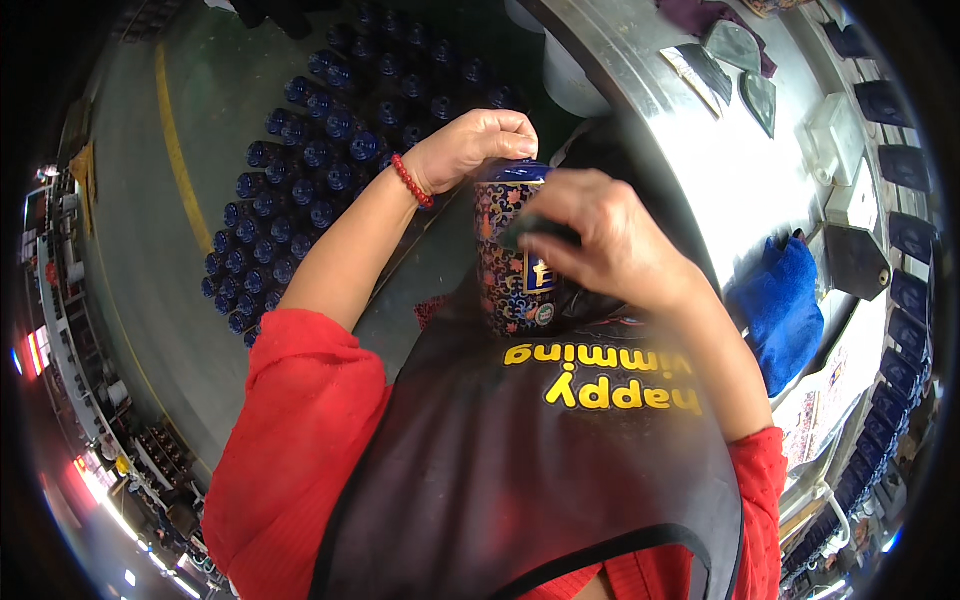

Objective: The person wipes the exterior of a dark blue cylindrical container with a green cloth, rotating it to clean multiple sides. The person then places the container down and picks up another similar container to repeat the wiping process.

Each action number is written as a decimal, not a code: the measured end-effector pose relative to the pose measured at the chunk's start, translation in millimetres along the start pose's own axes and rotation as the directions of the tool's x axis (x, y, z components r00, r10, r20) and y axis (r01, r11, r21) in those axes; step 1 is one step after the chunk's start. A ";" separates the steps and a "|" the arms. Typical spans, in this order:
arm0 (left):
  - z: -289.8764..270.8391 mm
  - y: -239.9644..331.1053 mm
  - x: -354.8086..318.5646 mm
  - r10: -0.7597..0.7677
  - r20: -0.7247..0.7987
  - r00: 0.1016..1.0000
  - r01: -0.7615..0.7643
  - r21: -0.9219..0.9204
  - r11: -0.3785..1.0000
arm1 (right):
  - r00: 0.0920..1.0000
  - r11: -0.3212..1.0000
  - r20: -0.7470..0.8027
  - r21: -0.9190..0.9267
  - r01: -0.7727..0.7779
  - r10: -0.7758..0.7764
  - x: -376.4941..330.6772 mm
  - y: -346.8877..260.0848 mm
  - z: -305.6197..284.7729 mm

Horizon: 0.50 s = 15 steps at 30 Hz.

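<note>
While fingers [572,198] part-hide jar [503,285], vessels [339,124] left, cloth [782,312] right

Red sleeves [305,400], red beaded bracelet [409,184] on left wrist [425,178], dark apron [500,450] with black trim [655,531] and yellow lettering [630,396]

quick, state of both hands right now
Left hand: closed on the rim of the tall, dark blue flower-patterned jar.
Right hand: blurred, holding a dark, flat piece at the jar's side.

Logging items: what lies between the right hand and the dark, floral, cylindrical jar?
Head view: a dark-green piece, blurred, held in the right hand, overlapping the jar.
</note>
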<state>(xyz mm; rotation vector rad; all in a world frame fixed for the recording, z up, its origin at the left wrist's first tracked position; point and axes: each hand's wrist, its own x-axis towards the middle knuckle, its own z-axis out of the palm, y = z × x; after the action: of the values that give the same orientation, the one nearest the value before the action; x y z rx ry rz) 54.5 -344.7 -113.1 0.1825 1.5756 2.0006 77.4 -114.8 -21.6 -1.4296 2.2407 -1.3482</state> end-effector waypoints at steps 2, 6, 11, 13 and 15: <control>-0.5 -1.8 1.1 -0.010 0.002 1.000 0.010 -0.002 1.000 | 0.998 0.973 -0.038 -0.221 -0.065 0.058 2.0 -2.7 2.4; -4.3 -6.1 1.0 -0.050 0.018 0.999 0.051 -0.039 0.998 | 0.946 0.943 0.216 -0.177 0.282 -0.242 -10.6 -18.6 6.3; -4.7 -7.5 7.3 -0.037 0.049 0.998 0.039 -0.042 0.998 | 0.987 0.989 0.061 -0.033 -0.146 0.148 0.0 -0.7 1.0; -5.1 -6.6 7.3 -0.042 0.046 0.998 0.044 -0.030 0.999 | 0.987 0.952 -0.118 -0.273 -0.139 0.110 5.1 2.6 1.4; -6.8 -5.2 4.3 -0.062 0.036 0.997 0.063 -0.028 0.998 | 0.990 0.909 0.048 -0.393 0.139 -0.130 -0.9 -4.4 3.1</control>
<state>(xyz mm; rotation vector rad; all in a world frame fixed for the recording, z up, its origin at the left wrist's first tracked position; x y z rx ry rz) 49.8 -347.6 -120.9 0.1545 1.5113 1.9612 82.4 -116.6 -20.4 -1.7412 2.5470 -0.9343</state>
